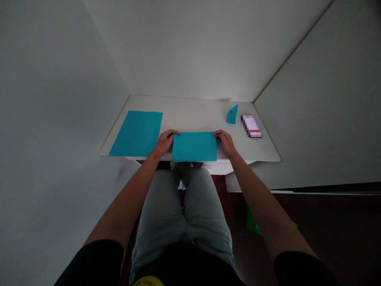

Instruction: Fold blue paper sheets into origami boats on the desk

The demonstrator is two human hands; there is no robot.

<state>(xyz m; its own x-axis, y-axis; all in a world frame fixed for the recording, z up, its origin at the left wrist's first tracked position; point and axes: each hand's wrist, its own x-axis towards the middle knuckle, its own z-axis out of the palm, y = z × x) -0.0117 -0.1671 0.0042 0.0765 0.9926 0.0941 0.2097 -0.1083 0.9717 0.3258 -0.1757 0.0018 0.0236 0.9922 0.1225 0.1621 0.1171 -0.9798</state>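
Note:
A folded sheet of blue paper (195, 147) lies at the front edge of the white table, between my two hands. My left hand (167, 141) pinches its far left corner between thumb and fingers. At the far right corner, my right hand (224, 141) grips the paper the same way. To the left of my left hand rests a larger flat blue sheet (137, 134). Beyond my right hand stands a small folded blue paper shape (232, 114) with a pointed top.
A phone (251, 126), its screen blurred out, lies at the right of the white table (190, 113). Walls (190, 51) close in the table at the back and both sides. My legs (184, 198) are below the front edge. Something green (253, 222) is on the dark floor.

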